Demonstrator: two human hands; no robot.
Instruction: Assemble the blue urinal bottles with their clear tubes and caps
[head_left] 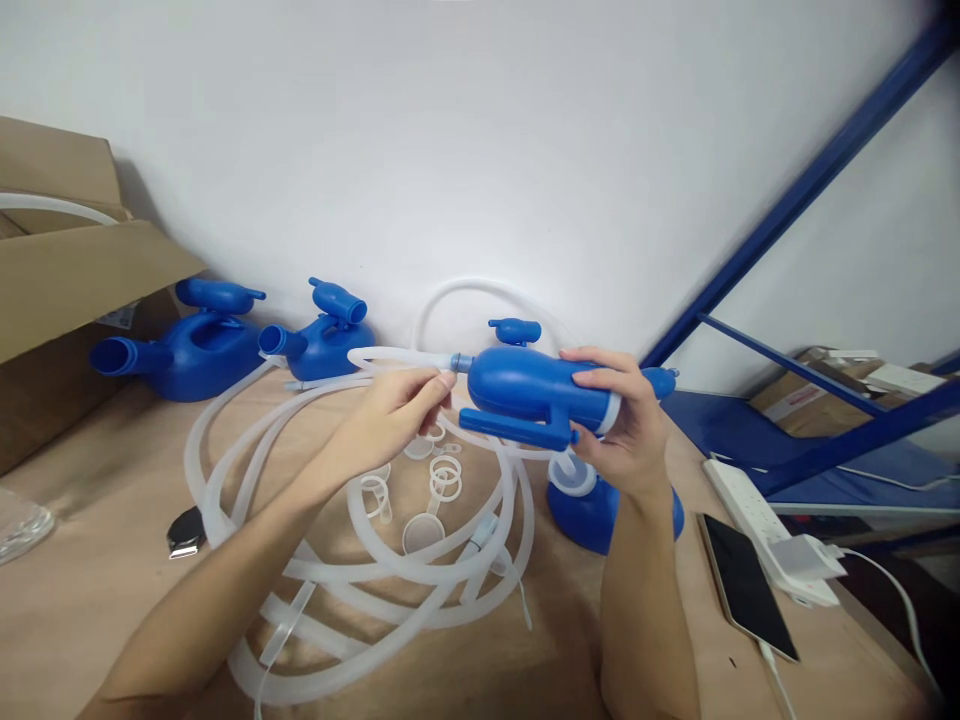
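My right hand (626,415) is wrapped round the right end of a blue plastic bottle-shaped part (517,385), beside its white ring. This part is held level above the table, with its handle bar facing me. At its left end a narrow neck joins a translucent hose (401,357). My left hand (420,400) pinches at the hose end, just left of the neck. Below lie coils of translucent hose (420,610), several clear rings and caps (424,535). A blue container (581,520) with a white collar stands under my right hand.
Two blue containers (202,355) (330,345) stand at the back left, near an open cardboard box (82,270). On the right are a phone (746,585), a power strip (750,500) and a blue metal shelf (817,425). A watch (186,532) lies at the left.
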